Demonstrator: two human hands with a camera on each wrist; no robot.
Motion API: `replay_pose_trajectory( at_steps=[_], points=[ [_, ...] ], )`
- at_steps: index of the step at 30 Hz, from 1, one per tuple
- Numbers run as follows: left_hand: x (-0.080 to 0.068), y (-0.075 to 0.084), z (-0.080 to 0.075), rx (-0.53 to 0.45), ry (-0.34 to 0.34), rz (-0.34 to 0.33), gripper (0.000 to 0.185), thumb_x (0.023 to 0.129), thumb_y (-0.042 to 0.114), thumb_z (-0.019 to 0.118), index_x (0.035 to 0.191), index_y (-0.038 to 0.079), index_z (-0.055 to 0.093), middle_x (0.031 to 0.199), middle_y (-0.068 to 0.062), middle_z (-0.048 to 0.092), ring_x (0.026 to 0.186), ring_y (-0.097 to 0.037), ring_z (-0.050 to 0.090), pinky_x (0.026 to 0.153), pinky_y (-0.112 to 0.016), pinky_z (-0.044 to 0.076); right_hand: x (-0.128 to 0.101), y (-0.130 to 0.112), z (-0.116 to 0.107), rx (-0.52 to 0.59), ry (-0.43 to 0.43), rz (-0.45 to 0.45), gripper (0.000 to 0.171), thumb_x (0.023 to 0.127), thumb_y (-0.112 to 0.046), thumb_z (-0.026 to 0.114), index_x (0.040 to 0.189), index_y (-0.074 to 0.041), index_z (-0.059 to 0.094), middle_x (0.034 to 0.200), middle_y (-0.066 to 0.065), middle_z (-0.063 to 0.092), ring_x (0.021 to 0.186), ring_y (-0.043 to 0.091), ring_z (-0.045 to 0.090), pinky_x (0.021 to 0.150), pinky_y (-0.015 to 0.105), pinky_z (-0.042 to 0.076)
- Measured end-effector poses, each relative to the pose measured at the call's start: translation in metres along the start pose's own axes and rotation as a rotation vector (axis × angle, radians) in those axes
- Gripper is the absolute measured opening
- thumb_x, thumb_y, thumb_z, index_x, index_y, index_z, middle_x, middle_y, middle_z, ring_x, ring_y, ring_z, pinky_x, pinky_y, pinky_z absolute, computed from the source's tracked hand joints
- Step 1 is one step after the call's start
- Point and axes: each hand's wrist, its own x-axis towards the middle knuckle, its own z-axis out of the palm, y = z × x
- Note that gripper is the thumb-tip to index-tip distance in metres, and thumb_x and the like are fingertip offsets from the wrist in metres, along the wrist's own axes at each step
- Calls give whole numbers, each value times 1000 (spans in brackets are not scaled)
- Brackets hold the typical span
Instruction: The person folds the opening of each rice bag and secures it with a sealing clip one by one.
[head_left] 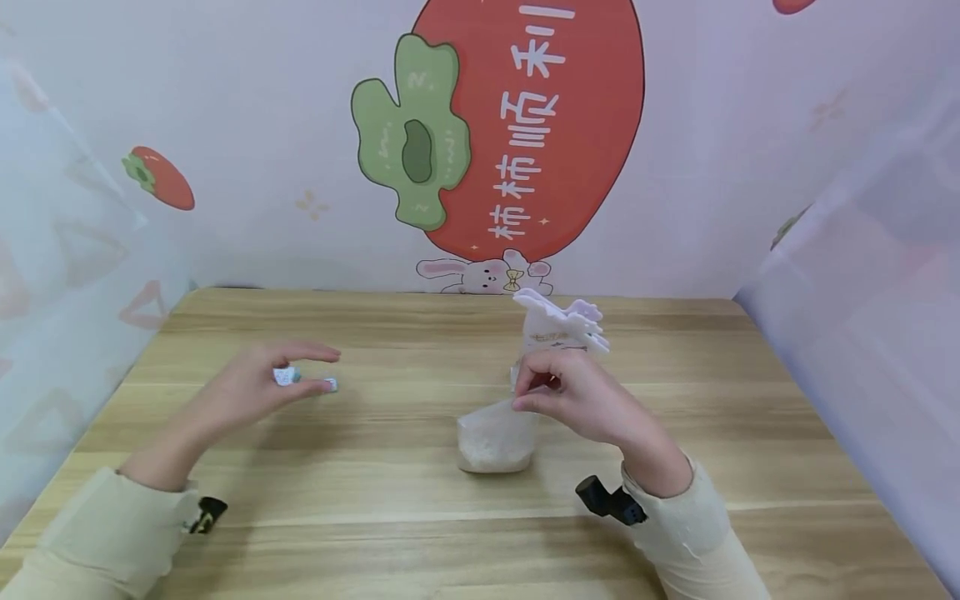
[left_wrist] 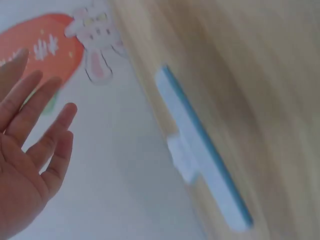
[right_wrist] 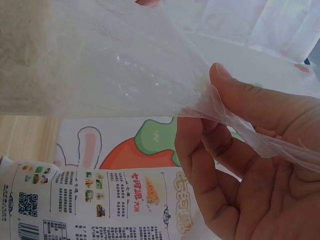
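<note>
Spanning the whole lower scene, a wooden table (head_left: 420,533), backed by a pale wall with a big red fruit picture (head_left: 540,125). Standing near the table's middle, a clear plastic bag (head_left: 497,437) with a layer of white grain in its bottom, its printed upper part (head_left: 558,329) rising behind the knuckles. Gripping the bag's neck, the right hand (head_left: 577,400): thumb and fingers (right_wrist: 240,107) pinched on the thin film, seen close in the right wrist view. Hovering well to the left of the bag, the left hand (head_left: 251,387), fingers straight and spread, holding nothing in the wrist view. Lying on the table just beneath and beside those fingers, a long white and blue sealing clip (left_wrist: 200,150), showing in the head view only as small pale ends; touching or apart, cannot tell.

Judging the step as readying the bag's mouth for closing: best done by keeping the pinched film gathered flat and the bag upright so no grain spills, then taking the clip squarely by its middle rather than its tip.
</note>
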Motion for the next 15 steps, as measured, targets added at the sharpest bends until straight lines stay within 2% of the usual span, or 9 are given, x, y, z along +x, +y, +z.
replay_pose_trajectory(
  at_steps=[2, 4, 7, 9, 11, 15],
  points=[
    [1, -13, -10, 23, -20, -12, 37, 87, 26, 78, 121, 14, 71, 122, -4, 72, 118, -31, 63, 90, -54, 51, 0, 0, 0, 8, -2, -4, 16, 82, -2, 79, 78, -12, 67, 78, -5, 63, 75, 8, 60, 71, 22, 52],
    [1, -26, -17, 40, -24, -23, 37, 86, 25, 78, 121, 15, 71, 122, -5, 72, 116, -16, 64, 89, -55, 51, 0, 1, 0, 9, -5, -11, 15, 82, -2, 78, 78, -12, 67, 78, -5, 63, 75, 9, 59, 70, 22, 52],
    [2, -43, -22, 40, -43, -65, 37, 88, 25, 77, 123, 14, 71, 124, -9, 71, 119, -19, 62, 87, -56, 50, 0, 2, 0, 11, -7, -22, 15, 82, -3, 78, 79, -12, 67, 78, -4, 63, 75, 9, 59, 70, 22, 52],
    [3, -53, -23, 39, -56, -94, 38, 88, 27, 76, 123, 12, 70, 126, -12, 69, 121, -21, 61, 87, -58, 50, 0, 1, 0, 10, -7, -19, 15, 83, -3, 78, 79, -12, 67, 79, -4, 64, 76, 9, 59, 70, 22, 52],
    [5, -59, -23, 29, -82, -124, 40, 90, 28, 75, 125, 9, 69, 129, -16, 67, 124, -42, 55, 89, -63, 48, -1, 1, 0, 9, -7, -9, 14, 83, -3, 78, 80, -12, 68, 79, -4, 64, 76, 9, 59, 70, 22, 52],
    [6, -70, -22, 35, -103, -156, 41, 90, 31, 74, 124, 8, 69, 128, -19, 67, 125, -46, 53, 92, -66, 46, -1, -1, -1, 0, -8, 12, 14, 83, -3, 78, 81, -12, 68, 80, -4, 64, 76, 10, 60, 70, 22, 52]
  ],
)
